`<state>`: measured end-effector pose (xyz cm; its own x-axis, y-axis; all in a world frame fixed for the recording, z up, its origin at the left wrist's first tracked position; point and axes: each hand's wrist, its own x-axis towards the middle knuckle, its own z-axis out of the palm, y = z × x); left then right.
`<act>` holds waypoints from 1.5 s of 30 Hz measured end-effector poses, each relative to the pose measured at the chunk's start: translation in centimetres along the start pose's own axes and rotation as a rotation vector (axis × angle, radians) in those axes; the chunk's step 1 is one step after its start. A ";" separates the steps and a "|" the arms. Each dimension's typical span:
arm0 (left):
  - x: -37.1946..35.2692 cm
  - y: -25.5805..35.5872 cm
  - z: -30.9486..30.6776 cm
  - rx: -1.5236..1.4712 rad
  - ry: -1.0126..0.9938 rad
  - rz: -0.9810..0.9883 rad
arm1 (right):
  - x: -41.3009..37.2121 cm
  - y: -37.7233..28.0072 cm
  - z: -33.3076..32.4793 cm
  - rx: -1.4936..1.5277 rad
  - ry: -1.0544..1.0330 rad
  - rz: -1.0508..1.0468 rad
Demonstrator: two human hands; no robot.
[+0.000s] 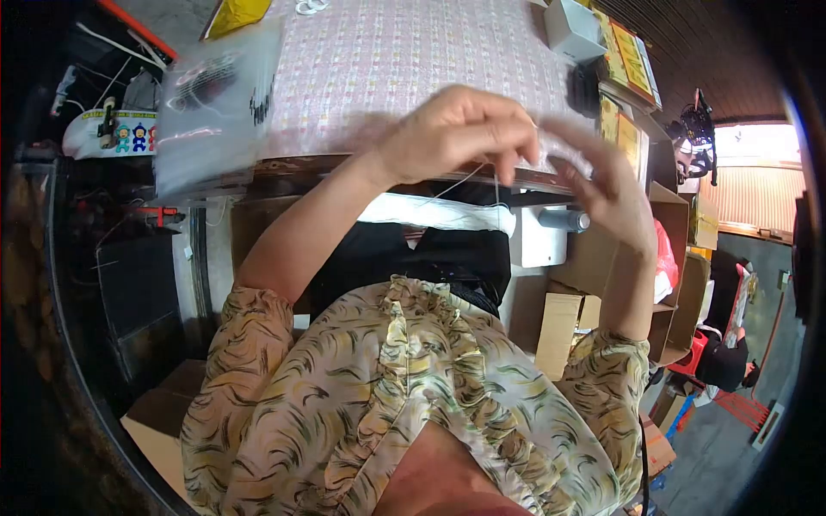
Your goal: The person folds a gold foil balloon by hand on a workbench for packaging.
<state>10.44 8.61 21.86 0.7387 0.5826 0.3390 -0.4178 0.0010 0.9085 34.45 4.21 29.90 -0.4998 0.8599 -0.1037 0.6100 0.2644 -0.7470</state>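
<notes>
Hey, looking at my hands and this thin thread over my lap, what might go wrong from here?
The thin thread runs down from near your left hand to the white bundle on your lap, so it might tangle or snag on the table edge.

Your right hand is close to the grey cylinder and could bump it.

The clear plastic packaging overhangs the table's front edge and may slide off.

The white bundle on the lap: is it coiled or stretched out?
Stretched out: the white bundle runs in one band across the dark trousers.
</notes>
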 end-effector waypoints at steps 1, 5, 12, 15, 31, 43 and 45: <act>-0.2 0.4 -0.6 -0.084 0.055 0.016 | -0.3 0.3 0.0 0.192 -0.111 -0.036; -0.3 -0.3 -0.3 0.165 0.038 0.001 | -0.2 0.0 1.1 0.819 -0.010 -0.360; -0.2 0.2 -1.3 -0.014 0.120 0.071 | 0.9 -0.5 -0.3 0.553 -0.399 -0.189; -0.4 0.2 -0.1 0.102 0.080 -0.032 | 1.7 -2.5 0.9 0.770 0.068 -0.409; 0.5 1.9 -1.2 0.192 0.233 0.059 | 2.7 -2.4 0.1 0.501 0.033 -0.385; 0.2 2.5 -0.6 0.156 0.110 -0.058 | 4.3 -1.2 0.5 -0.037 0.304 -0.467; -0.1 2.9 -1.8 0.198 0.170 -0.008 | 2.9 -1.5 0.1 -0.241 0.188 -0.215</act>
<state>8.23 10.04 24.00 0.6351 0.7114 0.3009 -0.2880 -0.1433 0.9468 32.03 6.25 30.72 -0.5244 0.8327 0.1776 0.6420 0.5237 -0.5600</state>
